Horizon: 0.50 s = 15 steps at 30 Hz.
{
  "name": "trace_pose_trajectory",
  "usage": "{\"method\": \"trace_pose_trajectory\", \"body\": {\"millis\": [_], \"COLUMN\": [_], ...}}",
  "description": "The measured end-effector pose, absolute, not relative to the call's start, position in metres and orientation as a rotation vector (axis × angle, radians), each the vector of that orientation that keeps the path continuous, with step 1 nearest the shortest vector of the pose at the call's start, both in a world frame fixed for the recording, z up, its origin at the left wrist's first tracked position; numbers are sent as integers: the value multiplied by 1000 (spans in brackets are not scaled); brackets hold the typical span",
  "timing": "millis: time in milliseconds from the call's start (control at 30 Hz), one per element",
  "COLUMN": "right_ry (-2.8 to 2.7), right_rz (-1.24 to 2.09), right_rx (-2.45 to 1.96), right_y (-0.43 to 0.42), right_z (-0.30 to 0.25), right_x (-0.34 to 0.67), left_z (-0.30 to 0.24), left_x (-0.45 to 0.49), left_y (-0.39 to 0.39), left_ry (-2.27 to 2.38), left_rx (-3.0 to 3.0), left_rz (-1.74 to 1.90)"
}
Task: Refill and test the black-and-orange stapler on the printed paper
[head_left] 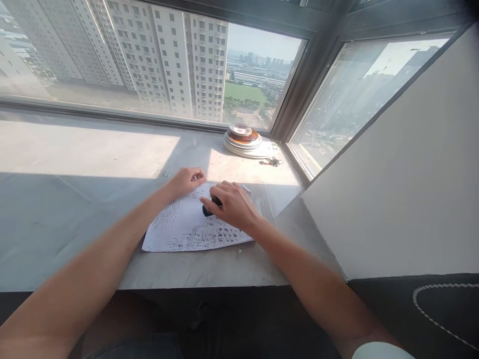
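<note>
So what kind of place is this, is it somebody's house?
Probably a room high in a tall building, maybe a home. The green field outside is seen from high up, and written-on paper and stacked dishes share a wide window ledge.

I see the paper [168, 232] lying on the ledge [75, 224], my left hand [186, 180] at its far edge, my right hand [232, 203] above it, around an object [206, 211] I can't identify. Behind, before the window [179, 65], sit stacked plates [242, 142], a trinket [272, 162] just right-front; a wall [404, 164] stands right.
</note>
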State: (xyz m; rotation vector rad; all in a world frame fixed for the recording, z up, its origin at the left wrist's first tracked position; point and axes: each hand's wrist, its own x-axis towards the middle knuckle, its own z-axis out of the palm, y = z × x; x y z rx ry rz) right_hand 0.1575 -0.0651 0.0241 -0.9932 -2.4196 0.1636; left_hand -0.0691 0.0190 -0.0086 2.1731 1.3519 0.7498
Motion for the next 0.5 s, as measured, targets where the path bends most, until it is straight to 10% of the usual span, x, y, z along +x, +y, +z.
{"method": "trace_pose_trajectory", "body": {"millis": [500], "right_ry": [-2513], "right_rz": [414], "right_rx": [-814], "right_y": [-45], "right_z": [25], "right_x": [179], "left_z": [-12], "left_x": [-71], "left_y": [22], "left_ry": [1371], "left_rx": [2209], "left_rz": [765]}}
